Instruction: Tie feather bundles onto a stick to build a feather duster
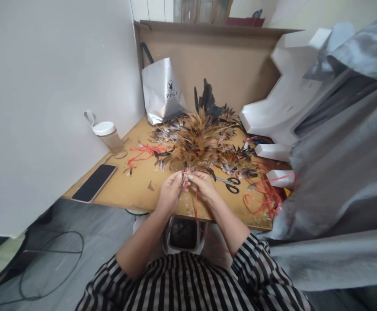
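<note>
— What's nearest us?
— Our left hand (170, 192) and right hand (204, 186), both pinched closed on a feather bundle (186, 172) at the table (136, 190) edge. A red string (196, 209) hangs below.
— Is the string wound on?
— Too small, we can't tell. Scissors (231, 184) lie just beyond, then the feather pile (201, 134), its layers overlapping.

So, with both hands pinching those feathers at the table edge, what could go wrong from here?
The feather bundle is pinched between left hand and right hand near the table edge; a slip could scatter feathers to the floor. The red string dangles below the edge and might snag. The scissors lie close beside the right hand, easy to knock.
</note>
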The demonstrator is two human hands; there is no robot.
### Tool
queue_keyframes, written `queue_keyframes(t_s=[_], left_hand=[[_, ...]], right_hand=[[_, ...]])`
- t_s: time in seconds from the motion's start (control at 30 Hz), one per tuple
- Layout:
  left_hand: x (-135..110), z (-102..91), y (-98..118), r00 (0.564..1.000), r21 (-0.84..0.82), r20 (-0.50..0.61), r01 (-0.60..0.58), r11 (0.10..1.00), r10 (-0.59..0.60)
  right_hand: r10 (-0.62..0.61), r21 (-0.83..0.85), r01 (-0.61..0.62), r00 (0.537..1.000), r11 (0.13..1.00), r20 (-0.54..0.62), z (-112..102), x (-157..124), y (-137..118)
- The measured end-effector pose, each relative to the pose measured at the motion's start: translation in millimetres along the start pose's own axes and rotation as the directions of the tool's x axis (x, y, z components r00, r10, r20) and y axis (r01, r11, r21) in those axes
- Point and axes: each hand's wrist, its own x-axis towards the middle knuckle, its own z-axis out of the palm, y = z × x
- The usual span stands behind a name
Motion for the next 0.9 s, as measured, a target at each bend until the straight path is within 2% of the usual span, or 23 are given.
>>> queue_keyframes(t_s=[0.1,0.2,0.4,0.53,0.8,0.9], left_hand=[[3.4,3.7,3.2,0.994,0.047,0.106,-0.018,0.999,0.013],[9.6,2.9,2.6,0.995,0.103,0.094,-0.053,0.993,0.043],[30.5,-8.0,-5.1,0.995,0.075,-0.067,-0.063,0.995,0.068],[39.9,-13.5,-7.5,0.987,0.024,-0.138,-0.076,0.997,0.078],[55.8,-25.1,-6.1,0.993,-0.084,-0.061,0.096,0.992,-0.102],[58.8,-23.3,-9.1,0.991,-0.086,-0.028,0.127,0.988,-0.13]], right_hand=[[0.003,-0.007,-0.002,0.994,1.0,0.109,-2.4,6.3,-0.6],[0.015,-0.039,-0.009,0.989,0.999,0.148,-1.7,14.7,-1.1],[-0.067,-0.138,0.072,0.997,0.988,0.037,4.4,36.2,0.6],[-0.082,-0.174,0.08,0.997,0.982,-0.006,7.0,48.0,5.0],[-0.096,-0.221,0.079,0.993,0.972,-0.065,0.8,59.5,20.6],[-0.08,-0.187,0.072,0.996,0.98,-0.036,-4.7,61.8,23.6]])
